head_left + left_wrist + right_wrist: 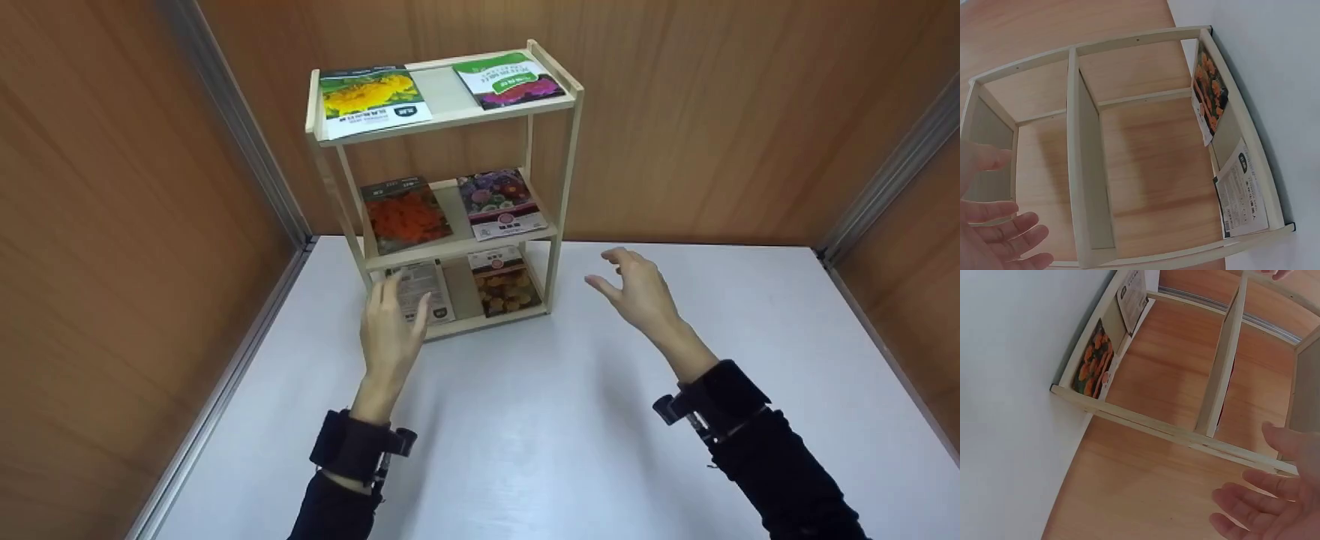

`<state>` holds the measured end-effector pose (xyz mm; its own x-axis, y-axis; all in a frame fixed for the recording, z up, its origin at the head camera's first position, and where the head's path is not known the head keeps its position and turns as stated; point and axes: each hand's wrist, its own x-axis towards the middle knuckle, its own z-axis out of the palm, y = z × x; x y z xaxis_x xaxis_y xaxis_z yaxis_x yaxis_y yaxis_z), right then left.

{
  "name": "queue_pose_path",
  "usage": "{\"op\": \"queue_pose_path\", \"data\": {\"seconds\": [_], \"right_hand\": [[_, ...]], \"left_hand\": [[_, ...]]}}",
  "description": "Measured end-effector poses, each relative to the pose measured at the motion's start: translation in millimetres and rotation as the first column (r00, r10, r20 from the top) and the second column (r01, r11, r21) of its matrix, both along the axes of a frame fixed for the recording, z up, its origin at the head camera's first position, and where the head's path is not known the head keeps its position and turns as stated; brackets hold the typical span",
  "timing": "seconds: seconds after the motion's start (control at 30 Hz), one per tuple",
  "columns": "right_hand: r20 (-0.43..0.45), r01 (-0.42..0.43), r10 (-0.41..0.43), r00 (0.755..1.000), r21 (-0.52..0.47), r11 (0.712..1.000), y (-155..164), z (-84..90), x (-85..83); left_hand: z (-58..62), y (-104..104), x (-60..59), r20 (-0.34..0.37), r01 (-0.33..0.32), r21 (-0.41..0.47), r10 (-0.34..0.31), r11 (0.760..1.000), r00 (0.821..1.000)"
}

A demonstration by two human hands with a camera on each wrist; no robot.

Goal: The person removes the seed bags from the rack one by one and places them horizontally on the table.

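A three-tier wooden shelf (465, 246) stands on the white table, with flower-picture packets on every tier. On top are a yellow-flower packet (373, 96) and a green-and-white packet (510, 79). The middle tier bears a red-flower packet (407, 214) and a purple-flower packet (502, 201). At the bottom lie a text-covered packet (424, 291), partly behind my left hand, and an orange-flower packet (504, 281). My left hand (390, 330) is before the shelf's left side, thumb apart from straight fingers, holding nothing. Right of the shelf, my right hand (637, 292) hovers with loosely bent fingers, also holding nothing.
The white table (525, 435) extends in front of the shelf and to its right. Wooden panels (712, 120) rise behind and at both sides, with metal strips (247, 135) at the corners. Each wrist wears a black strap with a small camera (675, 409).
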<state>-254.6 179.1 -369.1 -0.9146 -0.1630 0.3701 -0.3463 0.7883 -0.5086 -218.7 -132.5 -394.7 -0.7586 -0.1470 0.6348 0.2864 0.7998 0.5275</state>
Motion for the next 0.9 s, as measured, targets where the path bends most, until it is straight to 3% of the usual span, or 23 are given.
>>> {"op": "queue_pose_path", "data": {"seconds": [0.17, 0.33, 0.57, 0.77, 0.9], "right_hand": [[-0.016, -0.014, 0.014, 1.000, -0.052, 0.999, -11.9, 16.0, -20.2], [-0.036, -0.037, 0.032, 0.999, -0.143, 0.989, -21.6, 27.0, -40.1], [-0.018, -0.051, 0.048, 0.999, -0.260, 0.964, -31.8, 36.8, -64.4], [0.062, -0.029, 0.053, 0.997, -0.331, 0.943, -39.1, 36.1, -80.3], [0.096, -0.034, 0.081, 0.992, -0.414, 0.909, -43.5, 30.1, -87.8]], "left_hand": [[17.2, -10.2, -8.5, -0.065, -0.041, 0.123, 0.049, 0.992, 0.997], [31.6, -19.4, -20.3, -0.115, -0.098, 0.190, 0.121, 0.977, 0.986], [47.3, -26.2, -39.8, -0.075, -0.197, 0.268, 0.224, 0.943, 0.972], [50.1, -31.2, -55.0, -0.010, -0.193, 0.322, 0.207, 0.927, 0.978], [47.7, -33.8, -61.0, 0.033, -0.184, 0.365, 0.185, 0.913, 0.982]]}}
